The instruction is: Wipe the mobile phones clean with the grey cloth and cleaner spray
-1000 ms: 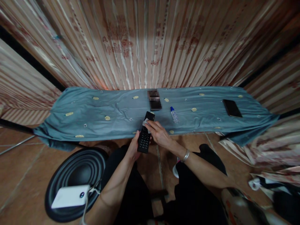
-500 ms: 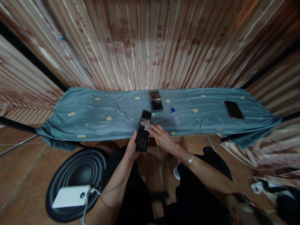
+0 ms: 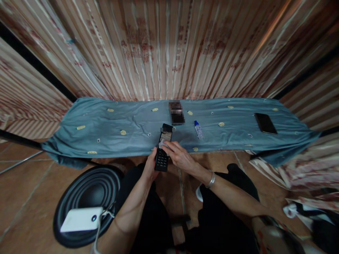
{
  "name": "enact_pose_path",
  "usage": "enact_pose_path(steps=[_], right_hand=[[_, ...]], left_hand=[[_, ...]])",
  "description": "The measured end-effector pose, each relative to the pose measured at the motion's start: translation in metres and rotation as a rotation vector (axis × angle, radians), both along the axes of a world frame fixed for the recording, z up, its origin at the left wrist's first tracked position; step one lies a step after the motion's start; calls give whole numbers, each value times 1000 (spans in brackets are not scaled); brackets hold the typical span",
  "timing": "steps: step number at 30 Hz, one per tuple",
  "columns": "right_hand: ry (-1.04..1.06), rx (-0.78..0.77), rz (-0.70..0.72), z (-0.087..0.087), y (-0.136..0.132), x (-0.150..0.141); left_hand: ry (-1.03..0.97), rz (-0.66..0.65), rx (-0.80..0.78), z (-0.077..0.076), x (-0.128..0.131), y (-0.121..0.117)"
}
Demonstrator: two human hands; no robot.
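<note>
kinda slim black keypad phone [image 3: 161, 163] clamped in left fingers [image 3: 152, 156], right fingers [image 3: 173, 148] pinching crumply whitish scrap [image 3: 161, 143], wrinkly teal cloth [image 3: 135, 137] beyond

Left hand [image 3: 150, 165] curled in a grip, right hand [image 3: 182, 157] angled inward beside it, fingers [image 3: 171, 145] together

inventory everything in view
keypad phone: 1, black, left hand
wipe: 1, whitish, on phone
bottle: 1, clear/blue, on cloth
pixelated object: 1, dark, cloth's middle
flat object: 1, black, cloth's right
patterned cloth: 1, bluish, centre
curtains: uncounted, beige, behind
poles: several, black, sides
ringed object: 1, black, lower left
device: 1, white, on ringed object
floor: 1, brown, below
clutter: uncounted, mixed, right
shoe: 1, whitish, floor
bracelet: 1, silver, wrist
trousers: 1, black, below
left hand: 1, bare, on phone
right hand: 1, bare, on wipe
</note>
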State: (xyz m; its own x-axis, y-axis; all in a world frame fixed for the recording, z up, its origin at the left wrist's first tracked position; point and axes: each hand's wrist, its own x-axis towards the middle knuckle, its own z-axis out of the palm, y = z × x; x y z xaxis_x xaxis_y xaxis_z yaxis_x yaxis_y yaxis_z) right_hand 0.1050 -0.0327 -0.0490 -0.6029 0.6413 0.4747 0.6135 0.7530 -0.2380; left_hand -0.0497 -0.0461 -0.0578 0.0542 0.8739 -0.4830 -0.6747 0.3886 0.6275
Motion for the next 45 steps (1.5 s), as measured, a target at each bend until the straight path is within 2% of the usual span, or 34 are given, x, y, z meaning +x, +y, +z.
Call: enact_pose_path(steps=[9, 18, 24, 29, 34, 40, 45], right_hand=[[-26, 41, -33, -2, -1, 11], [34, -30, -20, -1, 4, -2], [-5, 22, 49, -1, -7, -9], [-34, 35, 145, -3, -24, -20], [-58, 1, 157, -5, -37, -27], [-28, 23, 159, -1, -42, -26], [-21, 50, 175, 1, -42, -26]], left_hand=[[-6, -21, 35, 7, -6, 2], [26, -48, 64, 9, 5, 0], [20, 17, 93, 7, 7, 1], [-54, 22, 26, 6, 0, 0], [-5, 73, -27, 10, -3, 2], [28, 140, -44, 15, -2, 4], [-22, 151, -93, 22, -3, 5]])
